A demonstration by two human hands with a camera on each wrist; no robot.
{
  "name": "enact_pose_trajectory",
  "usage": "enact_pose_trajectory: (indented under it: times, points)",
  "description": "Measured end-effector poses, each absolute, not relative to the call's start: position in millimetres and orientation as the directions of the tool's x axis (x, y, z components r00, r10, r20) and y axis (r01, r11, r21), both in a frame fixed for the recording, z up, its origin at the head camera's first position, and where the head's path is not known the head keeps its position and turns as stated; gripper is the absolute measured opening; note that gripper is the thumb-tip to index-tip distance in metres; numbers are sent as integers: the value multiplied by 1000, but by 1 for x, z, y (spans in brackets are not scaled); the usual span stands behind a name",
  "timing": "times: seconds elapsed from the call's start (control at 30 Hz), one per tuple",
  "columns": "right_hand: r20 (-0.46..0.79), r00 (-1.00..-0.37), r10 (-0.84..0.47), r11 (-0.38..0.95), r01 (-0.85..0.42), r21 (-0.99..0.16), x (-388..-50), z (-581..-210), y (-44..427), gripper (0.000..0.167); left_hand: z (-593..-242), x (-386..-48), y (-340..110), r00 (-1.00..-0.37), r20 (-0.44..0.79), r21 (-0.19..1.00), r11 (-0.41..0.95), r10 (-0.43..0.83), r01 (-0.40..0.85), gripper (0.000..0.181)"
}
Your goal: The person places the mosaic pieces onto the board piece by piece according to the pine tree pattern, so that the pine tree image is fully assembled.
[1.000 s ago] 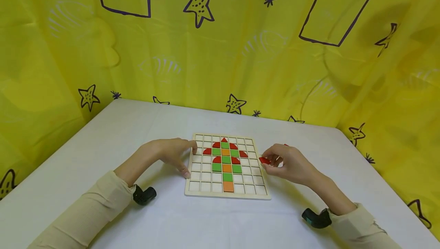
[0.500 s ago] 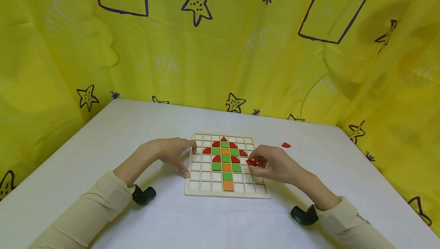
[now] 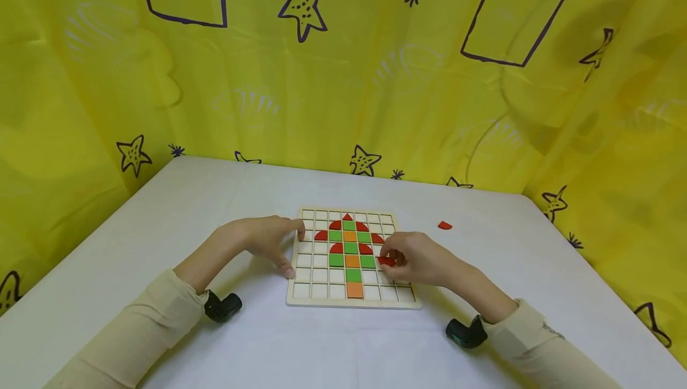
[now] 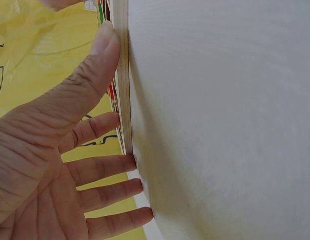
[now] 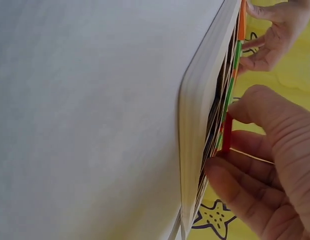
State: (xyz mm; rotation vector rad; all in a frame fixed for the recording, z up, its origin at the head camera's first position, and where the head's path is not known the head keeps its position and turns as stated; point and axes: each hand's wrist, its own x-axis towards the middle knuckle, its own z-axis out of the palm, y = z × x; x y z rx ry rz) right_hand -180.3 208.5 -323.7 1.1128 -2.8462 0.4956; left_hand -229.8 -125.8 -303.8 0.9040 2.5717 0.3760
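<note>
A wooden grid board [image 3: 354, 303] lies on the white table, with square green and orange tiles and curved red ones set in a tree-like pattern, a red triangle at its top. My left hand [image 3: 267, 241] rests against the board's left side, thumb and fingertips touching its edge; in the left wrist view its fingers are extended. Over the right part of the grid, my right hand [image 3: 421, 258] pinches a red tile [image 3: 386, 261] beside the right green tile [image 3: 368, 261]. The right wrist view shows this red tile [image 5: 227, 132] edge-on between thumb and fingers, close to the board's surface.
A loose red quarter-round tile [image 3: 445, 225] lies on the table [image 3: 241, 353] beyond my right hand. Yellow curtains [image 3: 343, 79] with starfish drawings hang behind the table and at both sides. Each wrist carries a small black camera [image 3: 466, 334].
My right hand has moved left from beside the board to above its grid, carrying the red tile and lowering it. The loose red tile has come into full view. My left hand stays put.
</note>
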Motion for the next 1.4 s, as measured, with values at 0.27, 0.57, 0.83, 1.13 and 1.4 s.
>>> enact_pose_trajectory:
  times: [0.27, 0.57, 0.83, 1.13, 1.4]
  points:
    - [122, -753, -647, 702, -650, -292, -181, -323, 205, 7, -304, -229, -128, -719, -255, 377, 752, 646, 541, 64]
    - [182, -760, -624, 716, -650, -255, -179, -320, 213, 15, -306, -229, -128, -716, -255, 381, 748, 649, 543, 63]
    - [293, -803, -519, 689, -596, -413, -181, -321, 235, 41, -305, -230, -127, -717, -257, 371, 751, 648, 546, 63]
    - [347, -823, -450, 657, -568, -495, -189, -318, 257, 44, -305, -229, -126, -716, -262, 369, 753, 647, 545, 62]
    - [380, -842, -384, 691, -535, -487, -197, -318, 275, 45, -305, -231, -127, -717, -254, 370, 750, 650, 549, 62]
